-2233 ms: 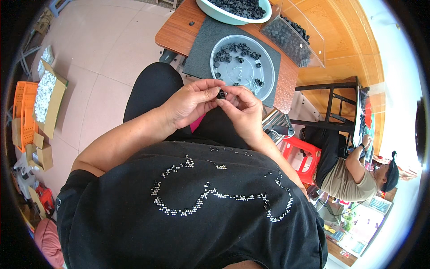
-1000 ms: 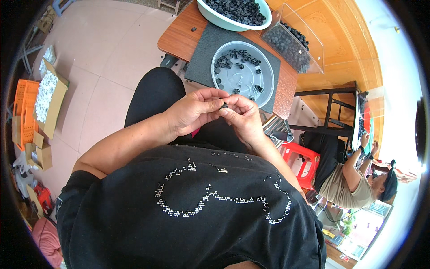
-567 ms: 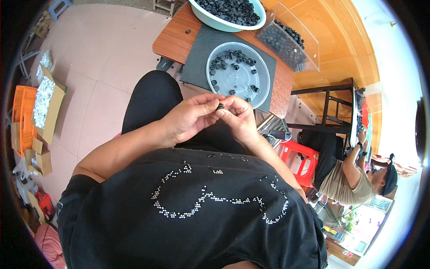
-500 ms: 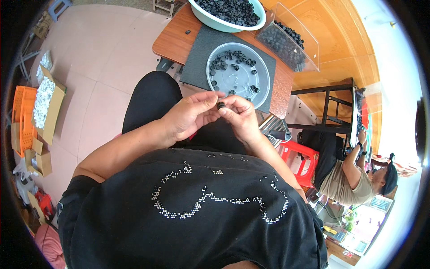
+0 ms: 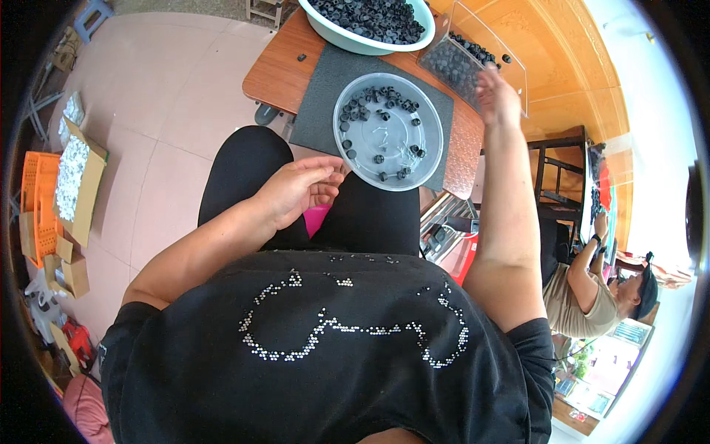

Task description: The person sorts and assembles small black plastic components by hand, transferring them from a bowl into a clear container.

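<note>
A small black cap point(image 5: 506, 58) is just beyond the right hand point(image 5: 498, 96), apart from the heap in the clear box point(image 5: 489, 35) at far right; whether it touches the box I cannot tell. The right fingers, blurred, are loosely parted with nothing visible in them. The left hand point(image 5: 299, 189) is near the left rim of the round clear basin point(image 5: 399, 133), fingers half curled; whether they pinch anything is unclear. More caps lie in that basin, on a dark mat point(image 5: 318, 96) on the table point(image 5: 277, 70).
</note>
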